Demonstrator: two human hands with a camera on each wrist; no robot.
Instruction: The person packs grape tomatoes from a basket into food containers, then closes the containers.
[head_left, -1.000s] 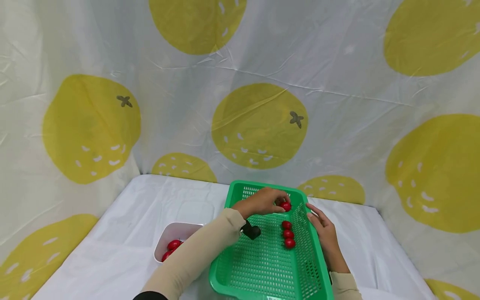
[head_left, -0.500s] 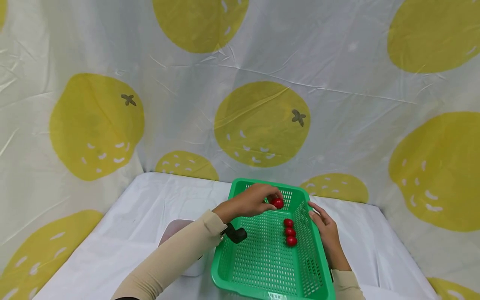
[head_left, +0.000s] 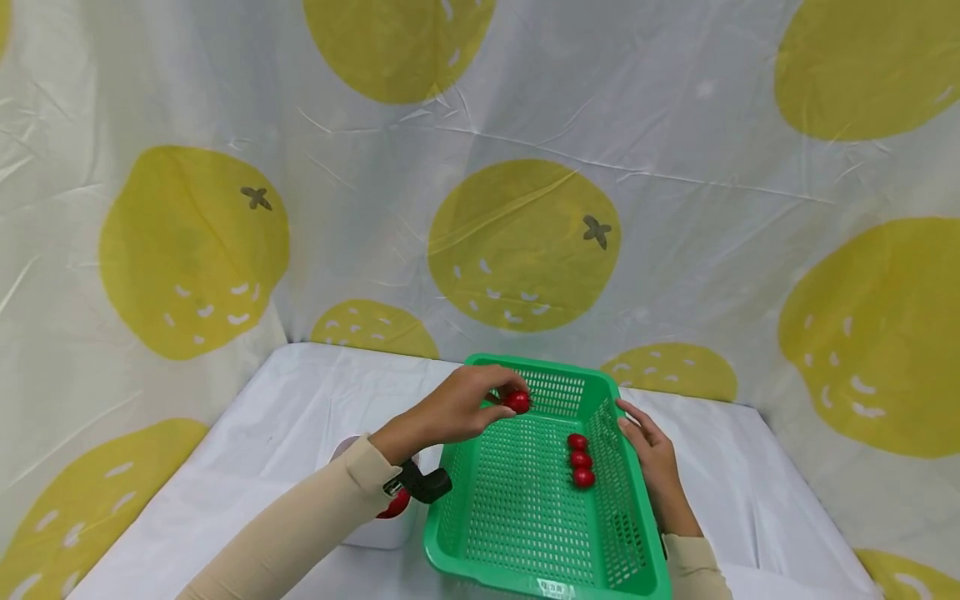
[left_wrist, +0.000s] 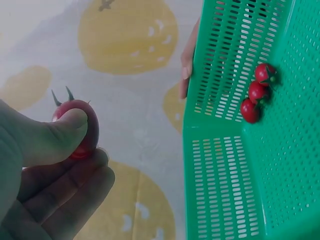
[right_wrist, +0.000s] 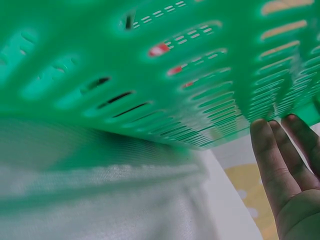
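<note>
My left hand [head_left: 465, 404] pinches a cherry tomato [head_left: 517, 402] between thumb and fingers, over the far left part of a green plastic basket [head_left: 435, 533]. In the left wrist view this tomato [left_wrist: 91, 131] shows green stem bits at its top. Three more cherry tomatoes [head_left: 581, 460] lie in a row on the basket floor, near its right wall. My right hand [head_left: 654, 458] is at the basket's right side, its straight fingers [right_wrist: 272, 160] touching the outer wall near the rim.
A white tub [head_left: 375, 533] with red tomatoes [head_left: 395, 503] in it stands left of the basket, partly hidden by my left forearm. White cloth [head_left: 247, 492] covers the table. A lemon-print curtain [head_left: 360, 208] rises behind and at both sides.
My left hand has moved left with the tomato, from the basket's far right corner towards its left side. My right hand keeps its place at the right wall.
</note>
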